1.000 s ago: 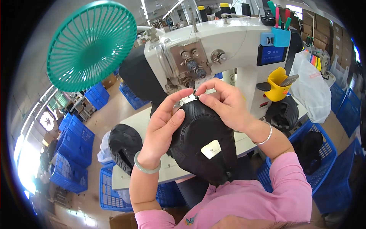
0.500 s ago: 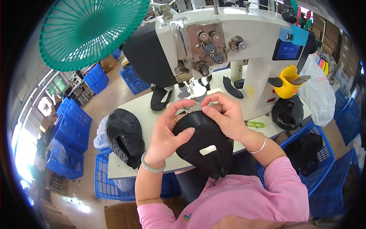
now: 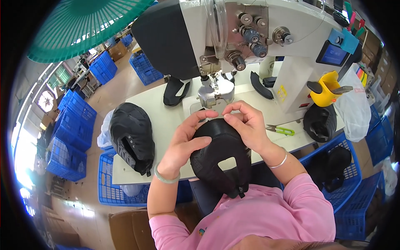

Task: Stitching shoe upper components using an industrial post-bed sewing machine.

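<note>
A black shoe upper (image 3: 214, 143) with a textured band along its far rounded edge is between my hands, its two narrow ends pointing toward my pink shirt. My left hand (image 3: 187, 139) grips its left side, thumb on top and forefinger at the far edge. With thumb and forefinger, my right hand (image 3: 246, 125) pinches the far right edge. The fingertips of both hands nearly meet there. Just beyond them is the metal post and needle area (image 3: 216, 89) of a white sewing machine (image 3: 291, 79); the upper appears apart from the needle.
Another black upper (image 3: 131, 135) lies on the left of the table (image 3: 171, 118). Green thread snips (image 3: 281, 130) lie right of my hand, near a dark upper (image 3: 320, 122). A yellow holder (image 3: 326, 92) hangs on the machine. Blue crates (image 3: 350, 166) flank the table; a green fan (image 3: 83, 25) overhangs it.
The view has shifted, so the machine and table sit differently in it. The shoe upper has turned slightly, and its narrow ends sit a little more left. Both hands keep their hold.
</note>
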{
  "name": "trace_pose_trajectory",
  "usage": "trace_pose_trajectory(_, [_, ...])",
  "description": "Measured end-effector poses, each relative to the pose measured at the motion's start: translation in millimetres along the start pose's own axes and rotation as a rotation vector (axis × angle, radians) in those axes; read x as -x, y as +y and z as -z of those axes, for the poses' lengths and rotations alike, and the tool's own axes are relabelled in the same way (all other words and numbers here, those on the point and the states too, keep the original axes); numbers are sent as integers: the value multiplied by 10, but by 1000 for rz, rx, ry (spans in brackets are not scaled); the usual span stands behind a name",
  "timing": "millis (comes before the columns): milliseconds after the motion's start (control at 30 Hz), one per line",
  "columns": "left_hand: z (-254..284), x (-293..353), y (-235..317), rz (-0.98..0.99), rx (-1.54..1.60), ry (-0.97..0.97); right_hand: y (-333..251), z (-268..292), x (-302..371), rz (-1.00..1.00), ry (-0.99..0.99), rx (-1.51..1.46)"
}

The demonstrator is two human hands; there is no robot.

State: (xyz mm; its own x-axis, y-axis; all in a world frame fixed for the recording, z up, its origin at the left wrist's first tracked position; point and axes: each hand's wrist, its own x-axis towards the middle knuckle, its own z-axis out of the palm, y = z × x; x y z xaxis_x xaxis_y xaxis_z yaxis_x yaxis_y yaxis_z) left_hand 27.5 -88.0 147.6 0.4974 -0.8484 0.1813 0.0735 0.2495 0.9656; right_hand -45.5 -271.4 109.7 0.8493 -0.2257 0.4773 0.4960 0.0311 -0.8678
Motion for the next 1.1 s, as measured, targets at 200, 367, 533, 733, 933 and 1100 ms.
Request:
trace_pose_trajectory(200, [66, -12, -91, -16, -15, 2, 74, 19, -22, -149, 2, -86])
trace_pose_trajectory(367, [137, -25, -152, 15, -26, 3, 141, 18, -16, -253, 19, -194])
trace_pose_trajectory(533, [184, -48, -222, 61, 25, 7, 188, 31, -21, -302, 38, -242])
trace_pose_trajectory(733, [253, -38, -305, 32, 42, 23, 336, 144, -4, -390, -7, -376])
trace_pose_trajectory(933, [494, 125, -304, 110, -95, 179, 436, 174, 63, -383, -169, -487])
trace_pose_trajectory(1100, [536, 348, -287, 133, -267, 384, 594, 63, 152, -381, -142, -406])
